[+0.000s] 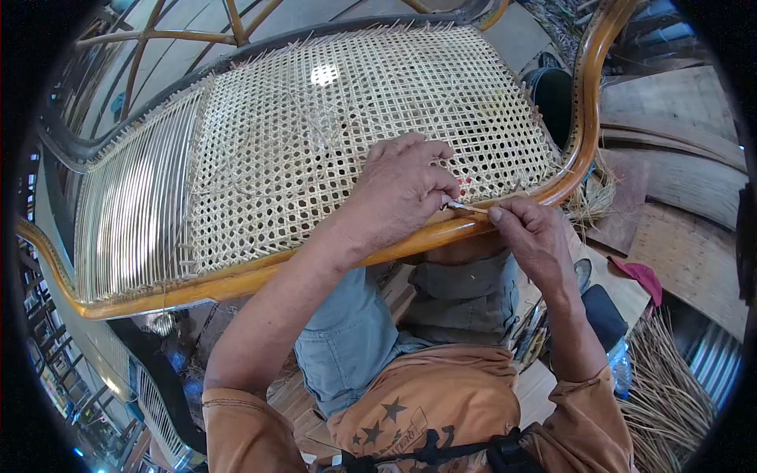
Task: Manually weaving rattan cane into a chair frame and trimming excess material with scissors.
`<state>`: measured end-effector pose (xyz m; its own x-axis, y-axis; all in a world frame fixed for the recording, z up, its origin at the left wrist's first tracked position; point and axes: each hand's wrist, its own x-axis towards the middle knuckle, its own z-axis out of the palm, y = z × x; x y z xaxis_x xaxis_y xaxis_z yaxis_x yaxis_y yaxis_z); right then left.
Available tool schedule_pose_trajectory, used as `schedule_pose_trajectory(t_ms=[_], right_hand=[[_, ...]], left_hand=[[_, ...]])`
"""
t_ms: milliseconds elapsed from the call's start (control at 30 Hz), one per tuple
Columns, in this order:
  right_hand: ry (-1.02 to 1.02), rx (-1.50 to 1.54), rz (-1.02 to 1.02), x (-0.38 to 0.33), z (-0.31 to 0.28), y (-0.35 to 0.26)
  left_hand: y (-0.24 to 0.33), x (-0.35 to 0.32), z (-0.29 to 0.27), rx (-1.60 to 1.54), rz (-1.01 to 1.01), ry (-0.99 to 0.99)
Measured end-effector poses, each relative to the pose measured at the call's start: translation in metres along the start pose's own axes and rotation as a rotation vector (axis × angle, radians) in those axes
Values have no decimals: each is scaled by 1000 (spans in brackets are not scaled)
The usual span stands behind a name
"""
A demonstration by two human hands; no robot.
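While both hands [406, 185] [528, 229] pinch a cane strand [471, 208] at the frame rail [260, 272] — loose cane bundles [670, 402] lie nearby.

The cane strand [471, 208] I'm working is thin, pale and flat, lying nearly level just above the glossy bent-wood frame rail [260, 272]. Beyond it spreads the woven cane panel [331, 118], an open lattice of light strips, with only straight parallel strands at its left end.
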<state>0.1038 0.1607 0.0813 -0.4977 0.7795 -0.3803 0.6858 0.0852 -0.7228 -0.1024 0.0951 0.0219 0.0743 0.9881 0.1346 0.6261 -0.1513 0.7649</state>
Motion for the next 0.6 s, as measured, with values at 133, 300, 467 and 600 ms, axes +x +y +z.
schedule_pose_trajectory(t_ms=[133,300,467,600], right_hand=[[-7,31,29,0,0,2],[16,53,11,-1,2,4],[93,10,-124,-4,-2,4],[73,-79,-135,-7,-4,6]], left_hand=[[3,3,-3,-28,-43,-65],[4,-1,-6,-59,-39,-52],[7,-2,-6,53,-15,-72],[5,-2,-6,1,6,-52]])
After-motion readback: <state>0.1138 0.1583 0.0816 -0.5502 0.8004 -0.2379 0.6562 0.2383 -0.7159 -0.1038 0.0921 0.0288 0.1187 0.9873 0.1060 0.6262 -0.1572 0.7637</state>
